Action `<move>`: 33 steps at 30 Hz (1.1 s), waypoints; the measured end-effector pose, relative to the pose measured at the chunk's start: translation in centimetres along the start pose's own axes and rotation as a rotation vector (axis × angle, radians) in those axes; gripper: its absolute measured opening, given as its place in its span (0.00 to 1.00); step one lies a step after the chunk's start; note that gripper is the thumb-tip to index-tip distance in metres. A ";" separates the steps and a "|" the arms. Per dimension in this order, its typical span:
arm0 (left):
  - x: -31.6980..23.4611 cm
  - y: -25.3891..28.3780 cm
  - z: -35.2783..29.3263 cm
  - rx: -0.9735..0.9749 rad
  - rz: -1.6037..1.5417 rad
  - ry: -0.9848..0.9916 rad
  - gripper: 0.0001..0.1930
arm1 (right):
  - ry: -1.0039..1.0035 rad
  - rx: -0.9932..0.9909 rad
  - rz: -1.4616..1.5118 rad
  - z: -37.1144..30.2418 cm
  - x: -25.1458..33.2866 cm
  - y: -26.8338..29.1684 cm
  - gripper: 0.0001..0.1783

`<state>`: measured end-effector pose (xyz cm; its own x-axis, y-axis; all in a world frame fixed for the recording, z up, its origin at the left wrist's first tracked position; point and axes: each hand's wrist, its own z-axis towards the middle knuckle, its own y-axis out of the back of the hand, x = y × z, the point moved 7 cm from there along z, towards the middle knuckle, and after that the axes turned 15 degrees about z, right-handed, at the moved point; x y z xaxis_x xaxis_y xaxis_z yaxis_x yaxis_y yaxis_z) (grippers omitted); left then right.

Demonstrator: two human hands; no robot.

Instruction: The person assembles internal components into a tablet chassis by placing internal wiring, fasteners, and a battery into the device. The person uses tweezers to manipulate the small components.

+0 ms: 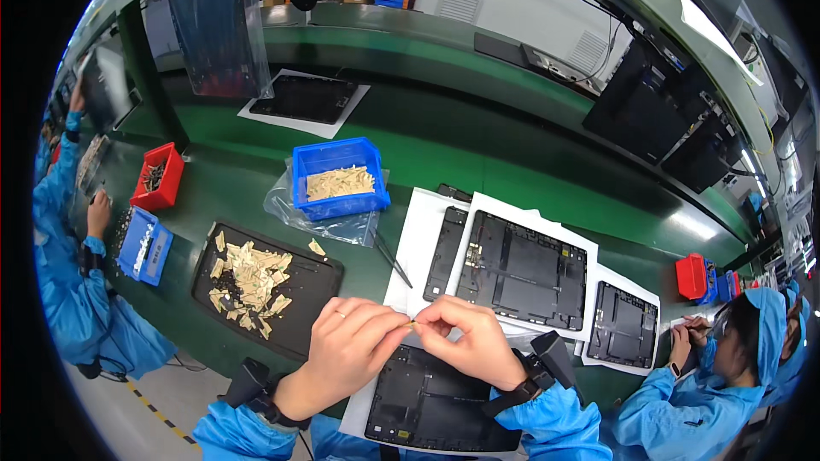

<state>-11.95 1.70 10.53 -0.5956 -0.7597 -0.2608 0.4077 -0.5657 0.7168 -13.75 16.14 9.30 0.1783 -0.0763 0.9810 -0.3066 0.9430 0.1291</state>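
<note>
My left hand [346,350] and my right hand [468,337] meet fingertip to fingertip, both pinching a tiny yellowish piece [413,324] too small to identify. Below them, close to my body, lies a black tablet-like housing [427,405] on white sheeting. Left of my hands, a black tray [309,303] carries a heap of torn cream-coloured scraps [256,269] and small black bits. Beyond it, a blue bin [336,205] holds many cream strips [340,182]. Dark tweezers [393,262] lie between the bin and the housings.
More black housings [530,269] rest on white sheets ahead and to the right [623,324]. A red bin [158,177] and a blue box [143,248] stand at left. A plastic-bagged panel [218,26] hangs overhead. Blue-clad co-workers [709,376] sit on both sides.
</note>
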 end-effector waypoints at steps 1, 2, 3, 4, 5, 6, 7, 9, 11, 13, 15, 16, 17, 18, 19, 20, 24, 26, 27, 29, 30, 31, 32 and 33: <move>0.1 -0.2 -0.2 0.019 -0.021 -0.020 0.08 | 0.032 0.033 -0.071 -0.1 0.4 -0.2 0.05; 0.2 -0.2 -0.2 0.020 -0.029 -0.021 0.08 | 0.064 0.067 -0.142 -0.2 0.6 -0.3 0.05; 0.0 -0.5 -0.2 0.064 -0.039 -0.046 0.07 | 0.076 0.081 -0.179 -0.3 0.6 -0.3 0.05; -0.1 -0.4 -0.3 0.109 -0.040 -0.070 0.06 | 0.077 0.081 -0.177 -0.3 0.6 -0.3 0.05; 0.0 -0.1 -0.3 0.110 -0.038 -0.070 0.06 | 0.112 0.120 -0.230 -0.4 0.6 -0.6 0.04; -0.1 0.1 -0.4 0.130 -0.009 -0.097 0.07 | 0.148 0.159 -0.284 -0.4 0.6 -0.9 0.04; -0.1 0.2 -0.4 0.148 0.021 -0.123 0.07 | 0.150 0.161 -0.283 -0.5 0.5 -1.0 0.04; -0.2 1.0 -0.5 0.085 0.081 -0.158 0.07 | -0.297 0.134 0.289 -0.9 -2.8 -1.3 0.08; -0.3 1.1 -0.8 0.019 0.127 -0.192 0.08 | -0.489 0.187 0.523 -1.5 -4.2 -1.5 0.10; -0.7 1.7 -1.4 -0.081 0.251 -0.299 0.11 | -0.701 0.251 0.849 -2.4 -5.1 -2.9 0.13; -0.9 2.1 -1.6 -0.116 0.307 -0.333 0.12 | -0.733 0.272 0.901 -2.5 -5.1 -3.4 0.13; -1.2 2.3 -1.8 -0.150 0.361 -0.370 0.13 | -0.764 0.288 0.953 -2.6 -5.1 -3.7 0.12; -1.0 2.4 -1.9 -0.150 0.363 -0.368 0.13 | -0.766 0.291 0.952 -2.6 -5.2 -3.9 0.12; -1.1 2.4 -2.1 -0.159 0.404 -0.393 0.13 | -0.769 0.296 0.960 -2.5 -5.4 -4.1 0.12; -1.3 2.3 -2.2 -0.170 0.443 -0.419 0.12 | -0.771 0.299 0.966 -2.5 -5.4 -4.1 0.11; -1.1 2.3 -2.3 -0.173 0.442 -0.418 0.12 | -0.772 0.299 0.963 -2.4 -5.5 -4.2 0.11; -1.3 2.2 -2.6 -0.191 0.493 -0.475 0.11 | -0.791 0.273 0.954 -2.2 -5.8 -4.4 0.09; -1.2 2.3 -2.8 -0.184 0.499 -0.468 0.11 | -0.785 0.259 0.945 -2.1 -5.9 -4.8 0.08; -0.5 2.3 -2.7 -0.128 0.364 -0.374 0.10 | -0.749 0.238 0.912 -1.9 -6.0 -4.8 0.07; 0.1 2.0 -2.7 -0.085 0.222 -0.278 0.10 | -0.712 0.210 0.867 -1.5 -5.9 -4.6 0.06; 1.5 2.1 -2.6 -0.050 -0.070 -0.045 0.10 | -0.661 0.207 0.812 -1.2 -5.4 -4.4 0.06; 3.0 1.9 -2.8 -0.015 -0.355 0.189 0.09 | -0.608 0.212 0.760 -0.7 -4.9 -4.2 0.06; 4.5 2.9 -3.3 -0.051 -0.374 0.308 0.10 | -0.607 0.223 0.756 -0.2 -4.7 -4.1 0.06; 6.0 4.1 -3.8 -0.130 -0.303 0.358 0.09 | -0.511 0.214 0.676 0.9 -4.2 -3.5 0.06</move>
<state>-11.26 -6.43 9.45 -0.4349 -0.6042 -0.6676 0.3491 -0.7966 0.4935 -14.29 12.84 4.89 -0.5303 0.2932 0.7955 -0.3737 0.7614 -0.5297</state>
